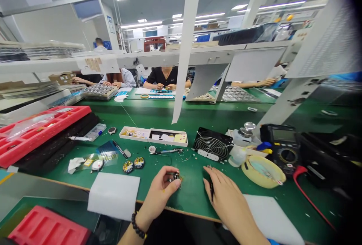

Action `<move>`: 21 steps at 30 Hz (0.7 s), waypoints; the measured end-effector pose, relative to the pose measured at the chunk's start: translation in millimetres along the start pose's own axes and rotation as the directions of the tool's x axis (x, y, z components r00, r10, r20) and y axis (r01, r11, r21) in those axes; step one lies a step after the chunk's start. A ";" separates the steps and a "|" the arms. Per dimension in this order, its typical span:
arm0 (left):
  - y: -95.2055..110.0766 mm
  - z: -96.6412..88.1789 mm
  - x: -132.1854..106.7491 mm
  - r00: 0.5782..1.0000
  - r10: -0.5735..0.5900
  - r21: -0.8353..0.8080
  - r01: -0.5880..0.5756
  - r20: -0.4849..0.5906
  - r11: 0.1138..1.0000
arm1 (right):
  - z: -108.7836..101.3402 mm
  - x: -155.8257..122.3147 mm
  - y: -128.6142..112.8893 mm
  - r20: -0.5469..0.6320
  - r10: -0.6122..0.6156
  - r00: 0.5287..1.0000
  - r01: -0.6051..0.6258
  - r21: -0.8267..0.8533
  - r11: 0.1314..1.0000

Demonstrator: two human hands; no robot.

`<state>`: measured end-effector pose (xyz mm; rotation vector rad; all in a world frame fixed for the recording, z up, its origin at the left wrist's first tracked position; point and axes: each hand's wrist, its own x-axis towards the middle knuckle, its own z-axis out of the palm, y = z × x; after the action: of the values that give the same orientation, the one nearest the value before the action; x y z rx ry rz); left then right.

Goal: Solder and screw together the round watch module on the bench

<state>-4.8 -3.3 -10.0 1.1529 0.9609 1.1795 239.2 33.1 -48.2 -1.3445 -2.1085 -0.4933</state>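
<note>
My left hand [160, 187], a black bead bracelet on its wrist, pinches a small dark electronic assembly [176, 177] between thumb and fingers, just above the green bench. To its right, my right hand [229, 198] is closed around a slim black tool [211, 189], mostly hidden by the fingers; its exact kind does not show. Two round circuit modules, a left one [128, 167] and a right one [138, 162], lie beyond my left hand. A white foam sheet [113, 195] is left of that hand, and another white sheet [273, 214] lies by my right forearm.
Behind my hands stand a white parts box [168, 137] and a black fan [213, 144] with a wire guard. To the right are a yellow bowl [261, 175], a glass bottle [243, 135] and a multimeter [283, 145]. Red trays [42, 131] lean at left. Several people sit opposite.
</note>
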 end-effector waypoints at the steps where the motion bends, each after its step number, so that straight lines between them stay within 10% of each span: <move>1: -0.5 0.0 0.3 1.000 0.001 -0.001 -0.001 -0.004 1.000 | -1.0 0.4 0.2 0.001 0.008 1.000 -0.008 0.021 1.000; 6: 8.2 1.4 -3.1 0.999 -0.043 -0.041 0.043 -0.007 0.998 | -18.0 6.0 -2.9 0.076 0.085 0.993 -0.101 0.242 0.965; 11: 58.9 -0.5 2.6 0.947 -0.206 -0.254 0.268 0.247 0.929 | -53.8 45.7 -7.9 0.322 0.148 0.935 -0.320 0.588 0.743; 16: 98.8 -22.7 70.6 0.917 -0.068 -0.244 0.175 0.393 0.954 | -55.0 123.4 -7.3 0.258 0.213 0.942 -0.332 0.801 0.498; 21: 76.6 -47.4 137.8 0.886 -0.107 -0.303 0.265 0.451 0.916 | -23.1 154.1 -0.3 0.242 0.215 0.946 -0.306 0.884 0.355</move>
<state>-43.2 140.7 60.1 0.9413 0.4815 0.8464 195.9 125.7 69.4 -0.9346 -1.6449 0.8347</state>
